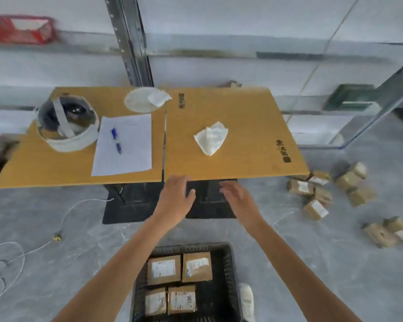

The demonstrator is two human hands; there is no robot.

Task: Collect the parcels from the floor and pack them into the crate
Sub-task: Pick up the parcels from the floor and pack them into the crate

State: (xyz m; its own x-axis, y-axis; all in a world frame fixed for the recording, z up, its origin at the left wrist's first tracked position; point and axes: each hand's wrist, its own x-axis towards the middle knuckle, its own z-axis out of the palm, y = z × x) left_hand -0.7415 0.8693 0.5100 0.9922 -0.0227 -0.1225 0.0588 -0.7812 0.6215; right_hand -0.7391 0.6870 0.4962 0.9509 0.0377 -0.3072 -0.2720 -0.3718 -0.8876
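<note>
Head view: the left hand (176, 196) and right hand (239, 196) hover at centre frame over the floor (56, 217), just short of the near edge of the surface (242, 126). Each grip is slack, fingers relaxed, holding nothing. The crate (229, 287) sits at 6 o'clock, close under the arms, likely so each drop is short. Four packed parcels (164, 269) lie flat and side by side in it, which saves room. The loose parcels (315, 209) lie scattered at 3 o'clock, well apart from the crate, so I judge the next reach goes there
</note>
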